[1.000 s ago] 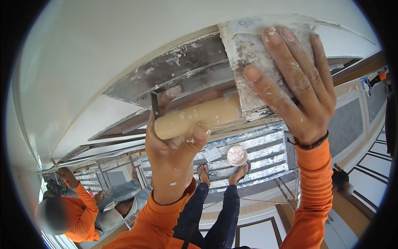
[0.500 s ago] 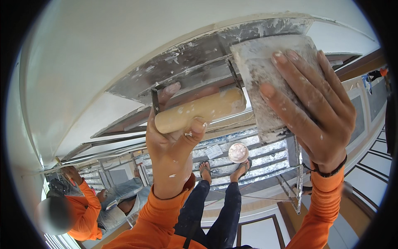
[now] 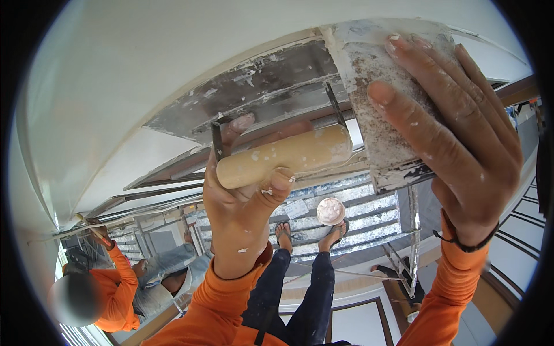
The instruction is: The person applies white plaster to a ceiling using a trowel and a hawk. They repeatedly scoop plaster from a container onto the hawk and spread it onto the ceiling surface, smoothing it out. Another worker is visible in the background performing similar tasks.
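Observation:
My left hand (image 3: 234, 207) grips the pale cylindrical handle (image 3: 306, 144) of a steel plastering trowel, whose long plaster-streaked blade (image 3: 271, 75) lies near the white overhead surface (image 3: 104, 69). To its right, my right hand (image 3: 456, 132) holds a wide flat metal blade (image 3: 369, 69) caked with whitish filler, fingers laid across its face and thumb mostly hidden. This blade overlaps the right end of the trowel's plate. Both hands have white specks on the skin.
Below, my feet stand on a slatted scaffold platform (image 3: 375, 216) beside a round tub of pale paste (image 3: 330, 210). Scaffold tubes (image 3: 414, 265) run at the right. A co-worker in an orange sleeve (image 3: 115, 288) is at the lower left, another person (image 3: 407, 294) at the lower right below.
My right hand and its blade have shifted rightward, dipping and then rising again, uncovering the right bracket of the trowel handle. My left hand stays in about the same place.

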Action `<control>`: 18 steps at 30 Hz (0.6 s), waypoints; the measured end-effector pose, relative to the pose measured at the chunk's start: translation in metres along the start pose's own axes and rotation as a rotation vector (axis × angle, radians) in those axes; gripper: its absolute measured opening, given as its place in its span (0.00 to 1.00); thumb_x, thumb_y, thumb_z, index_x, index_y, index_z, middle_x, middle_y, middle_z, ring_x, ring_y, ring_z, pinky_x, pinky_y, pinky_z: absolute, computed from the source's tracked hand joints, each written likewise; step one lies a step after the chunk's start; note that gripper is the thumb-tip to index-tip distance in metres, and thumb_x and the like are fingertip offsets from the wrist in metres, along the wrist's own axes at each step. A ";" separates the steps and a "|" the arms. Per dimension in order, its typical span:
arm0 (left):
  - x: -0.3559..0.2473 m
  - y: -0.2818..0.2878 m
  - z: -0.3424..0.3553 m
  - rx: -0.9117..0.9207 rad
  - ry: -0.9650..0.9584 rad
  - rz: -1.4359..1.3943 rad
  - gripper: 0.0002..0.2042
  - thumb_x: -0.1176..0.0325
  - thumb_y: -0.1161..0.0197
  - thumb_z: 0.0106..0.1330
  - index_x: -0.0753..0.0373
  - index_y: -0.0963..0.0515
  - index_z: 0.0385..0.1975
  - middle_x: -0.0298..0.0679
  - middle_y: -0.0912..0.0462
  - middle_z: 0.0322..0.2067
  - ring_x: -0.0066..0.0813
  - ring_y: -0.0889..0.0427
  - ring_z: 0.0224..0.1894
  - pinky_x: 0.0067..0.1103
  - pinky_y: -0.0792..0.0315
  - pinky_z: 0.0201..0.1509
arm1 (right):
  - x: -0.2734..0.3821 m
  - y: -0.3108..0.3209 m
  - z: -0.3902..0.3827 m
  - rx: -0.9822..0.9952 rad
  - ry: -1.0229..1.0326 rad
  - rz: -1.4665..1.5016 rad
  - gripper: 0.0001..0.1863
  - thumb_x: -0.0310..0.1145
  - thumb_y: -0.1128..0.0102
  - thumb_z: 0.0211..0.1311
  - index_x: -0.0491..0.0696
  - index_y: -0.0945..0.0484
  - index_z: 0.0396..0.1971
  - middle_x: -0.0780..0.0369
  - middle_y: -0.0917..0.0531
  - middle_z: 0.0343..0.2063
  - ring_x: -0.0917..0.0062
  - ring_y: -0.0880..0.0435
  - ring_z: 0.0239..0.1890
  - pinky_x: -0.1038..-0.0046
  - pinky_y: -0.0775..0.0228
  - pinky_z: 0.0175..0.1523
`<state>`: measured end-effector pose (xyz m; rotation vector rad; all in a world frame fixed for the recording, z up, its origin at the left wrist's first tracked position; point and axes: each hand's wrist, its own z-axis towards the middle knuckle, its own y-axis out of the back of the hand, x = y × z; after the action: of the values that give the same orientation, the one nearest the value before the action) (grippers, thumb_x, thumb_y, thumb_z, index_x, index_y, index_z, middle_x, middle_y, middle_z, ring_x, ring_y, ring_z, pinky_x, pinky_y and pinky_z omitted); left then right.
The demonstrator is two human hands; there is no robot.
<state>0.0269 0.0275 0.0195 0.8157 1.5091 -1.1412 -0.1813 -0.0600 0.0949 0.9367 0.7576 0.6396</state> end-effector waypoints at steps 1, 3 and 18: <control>0.000 -0.002 0.000 0.008 0.007 -0.034 0.35 0.68 0.29 0.53 0.73 0.43 0.56 0.55 0.26 0.49 0.39 0.22 0.49 0.29 0.28 0.53 | -0.002 0.005 0.002 0.027 0.010 0.014 0.21 0.31 0.40 0.49 0.58 0.21 0.47 0.58 0.19 0.47 0.66 0.21 0.51 0.60 0.32 0.60; -0.001 -0.004 0.001 0.022 0.005 -0.086 0.37 0.67 0.28 0.53 0.72 0.44 0.57 0.57 0.23 0.47 0.37 0.21 0.48 0.27 0.29 0.53 | -0.006 0.012 0.004 0.065 0.036 0.065 0.21 0.29 0.42 0.50 0.56 0.21 0.47 0.57 0.19 0.47 0.65 0.21 0.52 0.60 0.33 0.60; -0.004 -0.003 0.001 0.046 -0.001 -0.077 0.33 0.70 0.31 0.56 0.72 0.44 0.57 0.55 0.22 0.46 0.36 0.22 0.48 0.24 0.29 0.52 | -0.018 0.032 0.009 0.111 0.069 0.236 0.18 0.26 0.44 0.51 0.47 0.21 0.45 0.53 0.20 0.46 0.61 0.21 0.51 0.55 0.34 0.59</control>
<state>0.0253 0.0256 0.0240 0.7943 1.5297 -1.2371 -0.1897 -0.0630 0.1315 1.1214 0.7558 0.8466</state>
